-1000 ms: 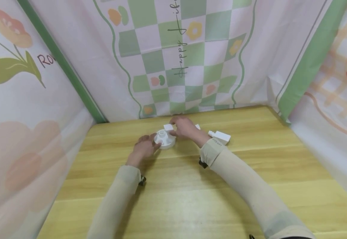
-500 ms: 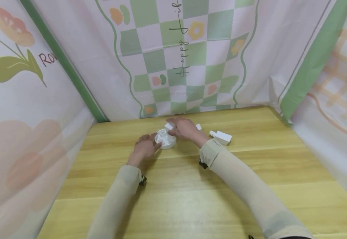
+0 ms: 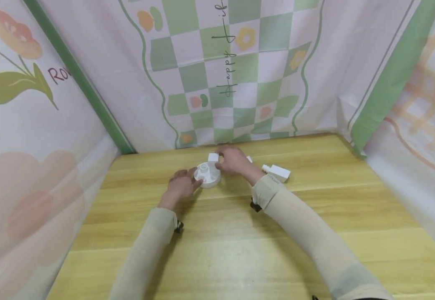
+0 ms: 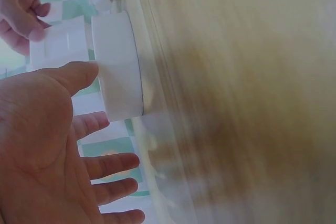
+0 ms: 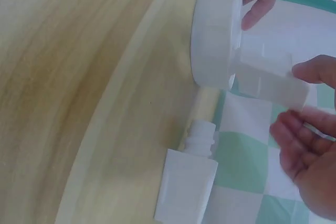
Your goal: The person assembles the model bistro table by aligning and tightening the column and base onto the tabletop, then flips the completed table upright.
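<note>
A white round plastic base (image 3: pixel 212 178) with raised ring-shaped sockets lies near the table's back edge. At its left side my left hand (image 3: pixel 181 186) touches the rim with thumb and forefinger; in the left wrist view the other fingers are straight and spread. A white rectangular block (image 3: pixel 213 157) stands tilted on the base's far side. My right hand (image 3: pixel 235 161) pinches this block's upper end between thumb and forefinger, seen closer in the right wrist view, where the block (image 5: pixel 270 80) meets the base (image 5: pixel 212 35). The joint between them is hidden.
On the table (image 3: pixel 217 246), right of my right hand, lies a white rectangular piece (image 3: pixel 279 173) with a ridged neck. Another white piece (image 3: pixel 249 159) is mostly hidden behind that hand. A patterned cloth (image 3: pixel 217 112) hangs along the back edge and both sides.
My right hand's fingers turn at the block: half a second ago they wrapped further over it, now they sit at its right side. The block's angle shifts slightly. The left hand stays put.
</note>
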Demonstrator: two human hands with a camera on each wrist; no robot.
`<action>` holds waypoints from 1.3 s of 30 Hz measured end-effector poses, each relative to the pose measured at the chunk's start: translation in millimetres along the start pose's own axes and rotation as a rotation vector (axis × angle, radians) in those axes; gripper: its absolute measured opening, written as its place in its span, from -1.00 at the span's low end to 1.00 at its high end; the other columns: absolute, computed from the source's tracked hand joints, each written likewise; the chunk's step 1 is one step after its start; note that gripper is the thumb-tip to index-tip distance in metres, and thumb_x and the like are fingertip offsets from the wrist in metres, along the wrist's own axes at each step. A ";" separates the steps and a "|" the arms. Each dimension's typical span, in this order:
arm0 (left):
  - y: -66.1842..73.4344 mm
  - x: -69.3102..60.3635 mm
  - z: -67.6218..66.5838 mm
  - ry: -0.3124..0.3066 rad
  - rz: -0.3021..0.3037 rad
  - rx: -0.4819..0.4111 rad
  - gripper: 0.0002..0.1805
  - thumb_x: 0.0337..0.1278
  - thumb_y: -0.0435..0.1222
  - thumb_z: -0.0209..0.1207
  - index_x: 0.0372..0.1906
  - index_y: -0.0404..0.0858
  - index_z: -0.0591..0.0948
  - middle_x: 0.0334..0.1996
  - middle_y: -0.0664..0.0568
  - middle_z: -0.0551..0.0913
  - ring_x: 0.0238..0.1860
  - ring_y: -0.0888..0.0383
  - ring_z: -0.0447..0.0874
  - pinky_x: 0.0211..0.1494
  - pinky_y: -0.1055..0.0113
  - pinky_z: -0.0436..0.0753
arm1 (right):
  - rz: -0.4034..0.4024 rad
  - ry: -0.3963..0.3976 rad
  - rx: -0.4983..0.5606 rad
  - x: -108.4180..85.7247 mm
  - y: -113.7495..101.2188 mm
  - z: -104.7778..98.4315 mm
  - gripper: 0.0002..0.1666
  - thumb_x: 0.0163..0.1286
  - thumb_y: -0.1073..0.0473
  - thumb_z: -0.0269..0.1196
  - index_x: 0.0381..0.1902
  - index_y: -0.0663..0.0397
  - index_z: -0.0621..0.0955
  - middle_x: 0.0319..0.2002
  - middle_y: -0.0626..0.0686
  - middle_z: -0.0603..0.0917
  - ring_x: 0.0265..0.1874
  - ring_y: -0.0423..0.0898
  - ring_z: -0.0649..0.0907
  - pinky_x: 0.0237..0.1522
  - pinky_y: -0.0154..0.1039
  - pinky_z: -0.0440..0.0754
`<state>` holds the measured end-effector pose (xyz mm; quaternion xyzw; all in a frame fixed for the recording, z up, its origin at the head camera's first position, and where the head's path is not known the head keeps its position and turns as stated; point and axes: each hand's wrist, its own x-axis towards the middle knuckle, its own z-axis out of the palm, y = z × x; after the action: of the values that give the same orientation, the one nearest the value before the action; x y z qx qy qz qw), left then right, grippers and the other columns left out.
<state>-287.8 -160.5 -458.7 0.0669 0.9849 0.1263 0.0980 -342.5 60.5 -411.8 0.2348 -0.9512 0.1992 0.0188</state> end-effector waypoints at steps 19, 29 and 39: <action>0.7 -0.4 -7.0 -0.011 -0.008 -0.010 -0.21 0.45 0.26 -0.19 0.61 0.02 0.00 0.55 -0.30 0.09 0.58 -0.30 -0.08 0.59 -0.24 -0.01 | -0.120 -0.004 -0.058 -3.0 2.1 -4.8 -0.41 0.32 -0.15 0.30 0.22 0.01 0.57 0.28 0.16 0.58 0.19 0.13 0.61 0.26 0.06 0.56; 0.4 -2.3 -5.6 -0.020 -0.015 -0.028 -0.21 0.45 0.25 -0.18 0.61 0.03 0.00 0.56 -0.29 0.07 0.59 -0.29 -0.10 0.60 -0.24 -0.04 | -0.136 -0.101 -0.105 -7.0 3.6 -1.3 -0.22 0.15 -0.04 0.31 0.35 0.02 0.51 0.26 0.18 0.56 0.19 0.15 0.58 0.26 0.09 0.54; -0.6 -2.8 -3.4 -0.030 -0.009 -0.017 -0.21 0.46 0.25 -0.19 0.61 0.02 -0.01 0.56 -0.30 0.08 0.59 -0.31 -0.09 0.59 -0.27 -0.03 | -0.224 -0.056 -0.117 -8.1 -0.7 2.6 -0.36 0.33 -0.17 0.30 0.30 -0.09 0.52 0.05 0.11 0.67 -0.06 0.04 0.68 0.04 -0.01 0.68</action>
<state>-285.8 -162.3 -455.1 0.0637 0.9825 0.1334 0.1137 -334.8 62.5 -415.0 0.3434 -0.9292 0.1334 0.0283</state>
